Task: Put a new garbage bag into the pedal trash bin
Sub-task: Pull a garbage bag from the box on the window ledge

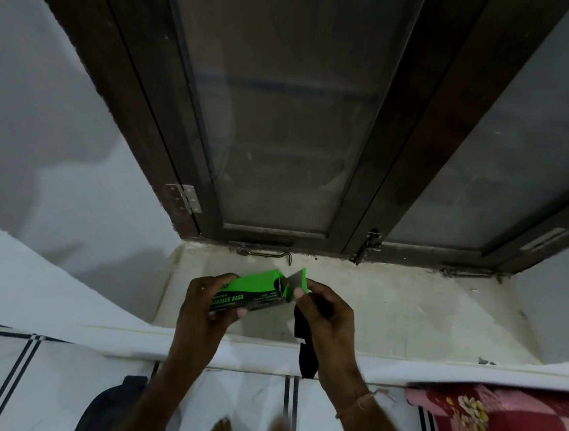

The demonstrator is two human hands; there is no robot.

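Both hands are up in front of the window sill point(388, 313) now. The left hand point(206, 306) is wrapped around the green and black garbage bag box point(252, 293), fingers curled over the top, thumb point(238, 312) pressed along the lower edge, and the box sits tilted with its far end a little higher. That end is open, the green flap point(300, 278) sticking up beside the right hand point(327, 317). The right hand is closed, thumb and fingers pinched on a folded black garbage bag point(306, 358), which hangs down from the grip, past the edge of the sill and in front of the white tiled wall below. The two hands are close together, just apart, with the box's open end between them. Behind them stands a dark wooden window frame point(363, 205) with cloudy panes, a metal hinge point(185, 198) on its left side and a latch hook lying along its base. Down low, bare feet on white floor tiles, a dark object point(108, 402) at left and a red floral cloth point(505, 430) at right. No bin in view.
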